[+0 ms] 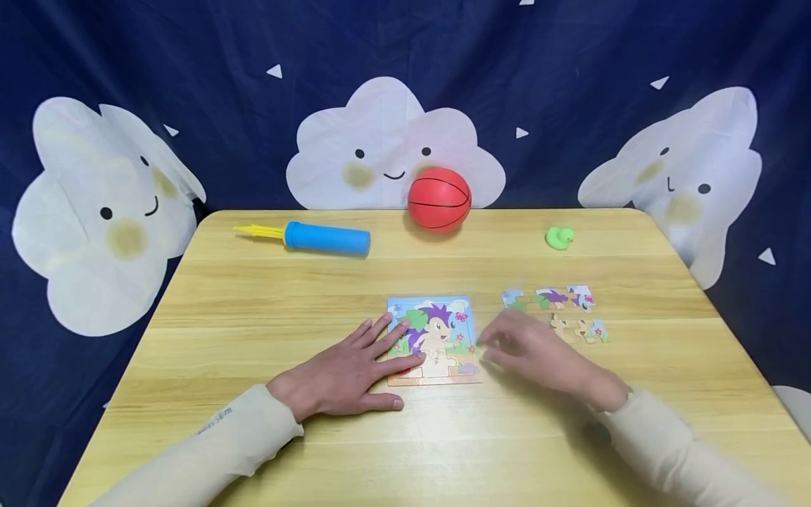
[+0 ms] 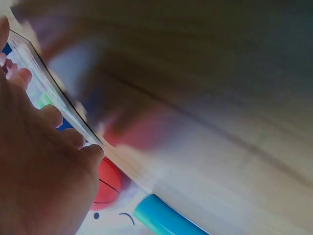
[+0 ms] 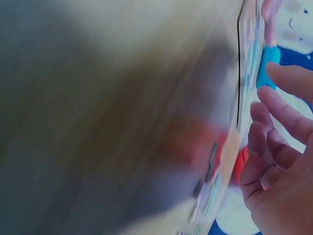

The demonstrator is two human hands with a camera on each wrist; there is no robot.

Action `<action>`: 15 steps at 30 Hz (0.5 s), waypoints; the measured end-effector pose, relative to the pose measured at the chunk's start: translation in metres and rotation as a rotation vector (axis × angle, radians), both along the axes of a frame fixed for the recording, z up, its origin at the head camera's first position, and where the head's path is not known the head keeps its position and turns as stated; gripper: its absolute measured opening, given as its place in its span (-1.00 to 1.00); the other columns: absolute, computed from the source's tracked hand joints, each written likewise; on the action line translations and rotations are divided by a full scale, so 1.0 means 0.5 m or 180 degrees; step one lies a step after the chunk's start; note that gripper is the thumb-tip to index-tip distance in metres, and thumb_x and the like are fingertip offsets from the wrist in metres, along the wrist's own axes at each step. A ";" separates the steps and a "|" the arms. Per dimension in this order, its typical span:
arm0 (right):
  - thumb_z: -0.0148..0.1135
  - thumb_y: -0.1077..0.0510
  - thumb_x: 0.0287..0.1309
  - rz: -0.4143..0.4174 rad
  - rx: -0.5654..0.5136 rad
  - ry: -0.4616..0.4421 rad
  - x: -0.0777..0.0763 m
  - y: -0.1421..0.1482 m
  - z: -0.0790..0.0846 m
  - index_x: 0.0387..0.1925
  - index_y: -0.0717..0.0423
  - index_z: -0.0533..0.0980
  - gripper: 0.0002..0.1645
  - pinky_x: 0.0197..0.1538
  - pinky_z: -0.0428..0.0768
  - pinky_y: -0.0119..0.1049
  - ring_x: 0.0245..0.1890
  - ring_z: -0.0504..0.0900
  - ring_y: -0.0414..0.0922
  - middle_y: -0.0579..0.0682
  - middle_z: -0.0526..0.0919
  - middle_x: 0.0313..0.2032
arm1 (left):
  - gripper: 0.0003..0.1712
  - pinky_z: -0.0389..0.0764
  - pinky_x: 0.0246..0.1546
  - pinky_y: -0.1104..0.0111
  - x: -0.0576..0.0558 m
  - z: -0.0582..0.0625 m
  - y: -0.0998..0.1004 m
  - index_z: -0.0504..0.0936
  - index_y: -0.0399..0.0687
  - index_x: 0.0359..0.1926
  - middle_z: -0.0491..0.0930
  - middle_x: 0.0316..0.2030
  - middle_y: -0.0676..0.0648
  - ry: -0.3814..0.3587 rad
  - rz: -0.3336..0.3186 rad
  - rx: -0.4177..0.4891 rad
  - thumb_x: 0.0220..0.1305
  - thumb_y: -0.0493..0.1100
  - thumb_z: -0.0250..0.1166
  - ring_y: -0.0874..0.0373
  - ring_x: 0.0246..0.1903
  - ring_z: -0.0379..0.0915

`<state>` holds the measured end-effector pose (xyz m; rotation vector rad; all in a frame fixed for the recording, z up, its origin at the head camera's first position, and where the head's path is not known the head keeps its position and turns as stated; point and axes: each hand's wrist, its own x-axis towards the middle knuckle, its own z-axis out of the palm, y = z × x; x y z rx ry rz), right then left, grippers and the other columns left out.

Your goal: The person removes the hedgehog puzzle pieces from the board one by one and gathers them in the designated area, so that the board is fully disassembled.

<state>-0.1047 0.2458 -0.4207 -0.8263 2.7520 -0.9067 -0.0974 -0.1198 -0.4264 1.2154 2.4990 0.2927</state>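
the left hand [image 1: 345, 373] lies palm down with its fingers straight and spread, some of the fingertips resting on the left part of a square, flat jigsaw puzzle board [image 1: 465, 306], its thumb on the bench [image 1: 304, 451] just below; it grips nothing. the board, near the middle of the light wood-grain bench, shows a purple-haired cartoon hedgehog, a green leaf and a pink butterfly, with piece seams across it.

the right hand [image 1: 538, 352] is just beside the board's right edge, fingers loosely curled and thumb apart from the forefinger in the right wrist view; nothing shows in its grasp, and whether it touches the board cannot be told.

beyond the right hand lie loose printed jigsaw pieces [image 1: 581, 297] in 2 rough rows, the lower row partly hidden by that hand.

farther back on the bench are a blue cylindrical pump with a yellow nozzle [image 1: 329, 239] at left, a red ball with black lines [image 1: 440, 200] near the middle, and a small light green toy duck [image 1: 559, 238] at right. behind hangs a dark blue curtain [image 1: 241, 42] with 3 large smiling white clouds [image 1: 386, 127]. both arms wear cream sleeves [image 1: 209, 443].
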 end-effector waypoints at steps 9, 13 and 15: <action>0.61 -0.11 0.26 0.0014 0.0200 -0.0042 0.016 -0.037 -0.011 0.11 -0.10 0.72 -0.55 0.05 0.63 -0.20 -0.07 0.57 -0.21 -0.21 0.66 -0.04 | -0.11 -0.12 0.77 -0.08 0.005 -0.003 0.050 0.09 0.50 0.75 -0.23 0.80 -0.04 0.0115 -0.0300 -0.0179 0.56 0.55 0.01 -0.19 0.78 -0.41; 0.61 -0.15 0.26 0.0015 0.0322 0.0083 0.017 -0.042 -0.018 0.09 -0.10 0.72 -0.55 0.01 0.58 -0.21 -0.12 0.55 -0.23 -0.21 0.65 -0.08 | -0.08 -0.10 0.77 -0.09 0.008 -0.004 0.058 0.05 0.49 0.76 -0.20 0.80 0.01 0.0274 -0.0410 -0.0282 0.54 0.57 -0.01 -0.18 0.78 -0.38; 0.61 -0.15 0.26 -0.0005 0.0348 0.0095 0.018 -0.042 -0.020 0.07 -0.10 0.72 -0.56 0.00 0.56 -0.21 -0.12 0.54 -0.23 -0.22 0.64 -0.09 | -0.07 -0.09 0.76 -0.11 0.009 -0.004 0.060 0.03 0.50 0.76 -0.19 0.80 0.04 0.0306 -0.0431 -0.0303 0.54 0.58 -0.01 -0.17 0.78 -0.37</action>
